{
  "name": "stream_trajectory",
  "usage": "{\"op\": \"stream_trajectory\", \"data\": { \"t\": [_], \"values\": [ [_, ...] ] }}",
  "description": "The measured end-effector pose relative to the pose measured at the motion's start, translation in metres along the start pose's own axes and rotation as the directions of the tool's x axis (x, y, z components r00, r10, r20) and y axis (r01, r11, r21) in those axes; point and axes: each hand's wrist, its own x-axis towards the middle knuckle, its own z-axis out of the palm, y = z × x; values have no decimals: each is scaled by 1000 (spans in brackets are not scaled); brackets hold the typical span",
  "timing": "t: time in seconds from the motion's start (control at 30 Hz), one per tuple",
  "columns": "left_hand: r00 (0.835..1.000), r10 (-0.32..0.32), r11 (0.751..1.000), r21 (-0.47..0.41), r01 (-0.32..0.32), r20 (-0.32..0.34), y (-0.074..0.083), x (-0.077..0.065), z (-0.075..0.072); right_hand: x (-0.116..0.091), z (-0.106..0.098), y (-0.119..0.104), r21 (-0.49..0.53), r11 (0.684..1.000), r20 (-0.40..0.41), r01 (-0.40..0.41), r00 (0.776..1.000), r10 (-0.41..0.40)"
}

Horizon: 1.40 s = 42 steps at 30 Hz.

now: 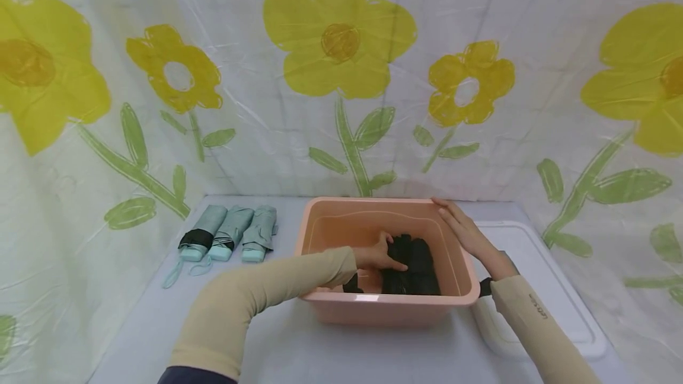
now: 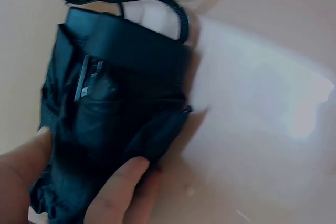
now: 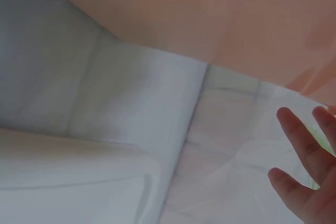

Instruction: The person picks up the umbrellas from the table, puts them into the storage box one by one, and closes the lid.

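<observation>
Umbrella [image 2: 126, 87], dark and folded, sits inside the bin, its flat handle end and looped cord [image 2: 184, 24] clear of the fingers. The left hand [image 1: 376, 255] has its grip closed about the folded body, thumb along one side and fingers along the other; holding it there probably keeps the loose cloth gathered. A second dark umbrella [image 1: 421, 265] lies just beside it, towards the bin's right wall, perhaps so that the two lie snugly side by side.

The salmon bin [image 1: 395, 312] stands on the pale surface [image 1: 299, 351], its open top giving the left arm room to reach over the near rim. The right hand [image 1: 465, 234] has a wide grip, fingers extended and resting at the far right corner of the rim, likely to steady the bin; it holds no umbrella.

Left of the bin, well apart from it, three pale green umbrellas [image 1: 232, 230] lie in a row, handle ends towards the person, an arrangement that would make each easy to pick out. Right of the bin lies a white lid [image 1: 565, 313], apparently set aside to leave the top open. Behind everything hangs a flowered curtain [image 1: 256, 153].
</observation>
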Motion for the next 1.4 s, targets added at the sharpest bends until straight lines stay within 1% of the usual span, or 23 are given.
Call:
{"op": "stream_trajectory", "data": {
  "t": [0.03, 0.1, 0.13, 0.2, 0.27, 0.37, 0.4, 0.5, 0.57, 0.7, 0.8, 0.93, 0.97, 1.07, 1.13, 1.23, 1.3, 1.4],
  "values": [
    [1000, -19, 1000, -3, 19, 18, 11, -9, -3, 0, 0, 0, -1, 1000, -1, 1, 1000, -1],
    [991, -116, 993, -27, 118, 70, 43, -31, -12, 0, 0, 0, 0, 1000, -2, 0, 1000, 0],
    [987, -131, 991, -24, 134, 90, 51, -37, -15, 0, 0, 0, 2, 1000, -1, 0, 1000, 0],
    [974, -175, 983, -23, 180, 146, 66, -48, -20, 0, 1, 0, 5, 1000, 1, 0, 1000, 0],
    [959, -195, 980, -7, 200, 206, 75, -52, -25, 0, 1, 0, 3, 1000, 0, 4, 1000, -4],
    [919, -234, 967, -22, 254, 318, 87, -56, -34, 0, 0, 0, -5, 1000, -6, 16, 1000, -16],
    [910, -237, 967, -6, 254, 340, 90, -56, -37, 0, 0, 0, -8, 1000, -8, 20, 1000, -20],
    [885, -245, 964, 2, 266, 395, 96, -56, -46, 2, -1, 0, -12, 1000, -13, 29, 1000, -29],
    [884, -232, 972, 65, 225, 406, 98, -56, -50, 3, -2, 0, -10, 1000, -10, 26, 1000, -26],
    [869, -210, 978, 105, 182, 448, 103, -58, -60, 3, -2, 1, -13, 1000, -10, 23, 1000, -23],
    [867, -205, 976, 166, 144, 454, 109, -62, -67, 2, -1, 1, -21, 999, -13, 27, 1000, -27],
    [875, -195, 959, 274, 75, 442, 116, -69, -74, 1, 0, 2, -29, 999, -4, 32, 999, -32],
    [876, -187, 957, 285, 60, 445, 117, -71, -76, 1, 0, 2, -31, 999, -1, 33, 999, -33],
    [870, -154, 957, 289, 14, 469, 119, -75, -81, 0, 0, 1, -31, 999, 4, 33, 999, -33],
    [863, -124, 960, 280, -22, 490, 120, -78, -85, -1, 0, -2, -31, 999, 5, 30, 1000, -30],
    [855, -79, 956, 282, -80, 512, 121, -83, -91, -4, -1, -12, -17, 1000, 9, 25, 1000, -25],
    [856, -49, 950, 288, -118, 515, 123, -87, -96, -7, -2, -22, -8, 1000, 11, 23, 1000, -23],
    [861, -13, 935, 311, -170, 509, 130, -94, -102, -12, -4, -36, -3, 1000, 7, 13, 1000, -13]
  ]
}}
